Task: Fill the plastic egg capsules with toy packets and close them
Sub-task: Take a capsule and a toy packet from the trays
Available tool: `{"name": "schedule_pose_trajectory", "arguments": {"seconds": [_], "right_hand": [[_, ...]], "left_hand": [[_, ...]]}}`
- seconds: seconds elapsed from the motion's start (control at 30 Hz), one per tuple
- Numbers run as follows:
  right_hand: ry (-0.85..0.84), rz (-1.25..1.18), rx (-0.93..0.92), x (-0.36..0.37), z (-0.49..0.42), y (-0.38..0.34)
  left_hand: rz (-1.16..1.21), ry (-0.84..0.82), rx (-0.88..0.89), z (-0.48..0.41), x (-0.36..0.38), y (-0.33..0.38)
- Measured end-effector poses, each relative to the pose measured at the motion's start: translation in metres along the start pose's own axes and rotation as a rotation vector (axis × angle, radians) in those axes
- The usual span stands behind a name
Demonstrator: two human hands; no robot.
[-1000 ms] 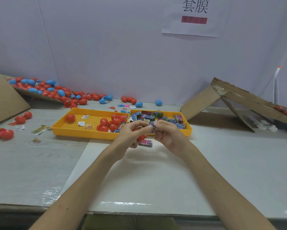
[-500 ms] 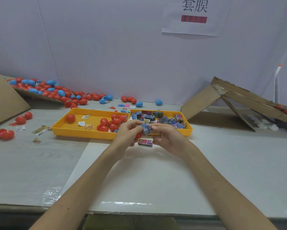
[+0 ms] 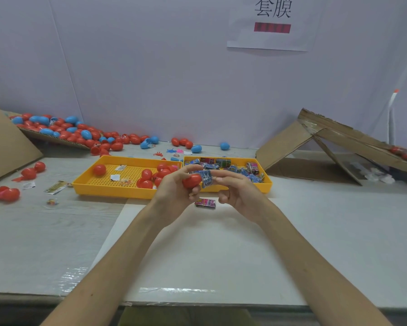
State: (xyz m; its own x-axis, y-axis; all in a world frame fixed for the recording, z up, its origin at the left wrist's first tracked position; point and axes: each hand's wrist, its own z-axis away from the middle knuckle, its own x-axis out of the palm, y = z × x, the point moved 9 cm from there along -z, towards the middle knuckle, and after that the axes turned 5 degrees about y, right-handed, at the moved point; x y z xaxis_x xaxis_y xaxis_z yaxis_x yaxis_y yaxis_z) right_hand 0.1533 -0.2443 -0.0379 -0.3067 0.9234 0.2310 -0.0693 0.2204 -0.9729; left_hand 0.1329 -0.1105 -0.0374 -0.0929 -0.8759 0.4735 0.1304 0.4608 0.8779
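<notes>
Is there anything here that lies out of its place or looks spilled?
Yes. One pink packet lies on the table in front of the right tray, outside it, while the other packets are inside. A few red eggs lie loose on the table at the left, away from the left tray.

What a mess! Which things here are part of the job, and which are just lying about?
In use: left hand gripping red egg capsule; right hand pinching blue toy packet; packet tray; egg tray.
Lying about: cardboard ramp; wall sign; paper slips.
</notes>
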Motion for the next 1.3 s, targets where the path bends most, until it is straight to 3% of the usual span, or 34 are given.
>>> {"name": "schedule_pose_trajectory", "arguments": {"seconds": [0.2, 0.53, 0.7, 0.9, 1.3], "right_hand": [[-0.011, 0.001, -0.017, 0.002, 0.001, -0.002], [0.038, 0.143, -0.050, 0.000, 0.001, -0.004], [0.120, 0.261, -0.170, -0.005, 0.003, -0.012], [0.190, 0.203, -0.223, -0.013, 0.002, -0.018], [0.229, 0.187, -0.227, -0.015, 0.003, -0.021]], "left_hand": [[0.001, -0.027, -0.001, 0.002, 0.003, -0.001], [-0.275, 0.066, 0.066, 0.000, -0.011, 0.001], [-0.190, 0.057, 0.071, 0.002, -0.009, 0.001], [-0.160, 0.019, 0.052, -0.001, -0.004, -0.001], [-0.358, 0.045, 0.201, -0.001, -0.005, 0.009]]}}
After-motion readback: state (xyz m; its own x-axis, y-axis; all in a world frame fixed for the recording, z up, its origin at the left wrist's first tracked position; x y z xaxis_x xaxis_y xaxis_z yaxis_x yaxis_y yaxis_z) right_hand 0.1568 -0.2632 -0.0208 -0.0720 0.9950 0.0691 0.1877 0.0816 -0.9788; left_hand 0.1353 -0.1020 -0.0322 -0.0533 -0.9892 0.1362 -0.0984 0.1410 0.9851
